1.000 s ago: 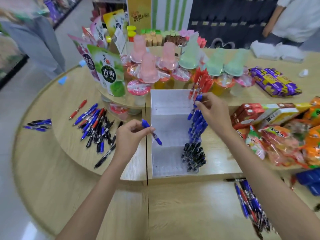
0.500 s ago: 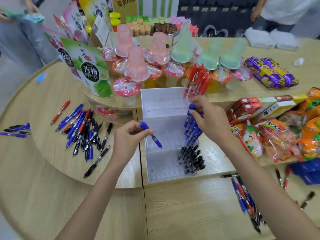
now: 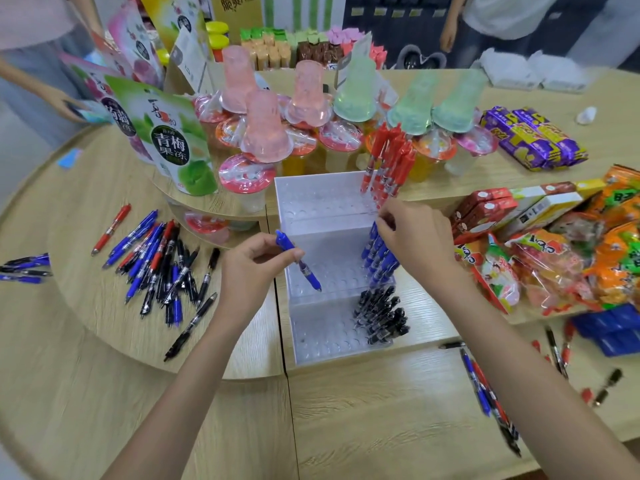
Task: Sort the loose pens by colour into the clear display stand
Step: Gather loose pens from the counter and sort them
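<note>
Nearest, behind the right wrist, a few loose pens point(image 3: 481, 389) lie scattered on the lower table, not yet sorted. Ahead of them the clear display stand point(image 3: 322, 337) steps upward in tiers. Its lowest tier holds black pens point(image 3: 381, 315) bunched at the right end, just below the right fingers, with many open holes to their left.

The left hand point(image 3: 252, 268) pinches a blue pen point(image 3: 298, 260) near its top between thumb and fingertips. The tip slants down over the middle tier, probably so it can drop into a free hole there. The right hand point(image 3: 412, 237) has its fingertips closed narrowly on the top of one of the standing blue pens point(image 3: 379, 259), seemingly seating or steadying it. The bare holes between the two sets of fingers give plenty of room for the held pen. The tight blue cluster and the stand's right wall leave little on that side.

Well left of the left fingers lies the mixed pile point(image 3: 162, 268), still to be sorted. Beyond the right fingers, red pens point(image 3: 388, 164) fill the top tier's right end, close under the jelly cups point(image 3: 266, 133), so headroom there looks tight.
</note>
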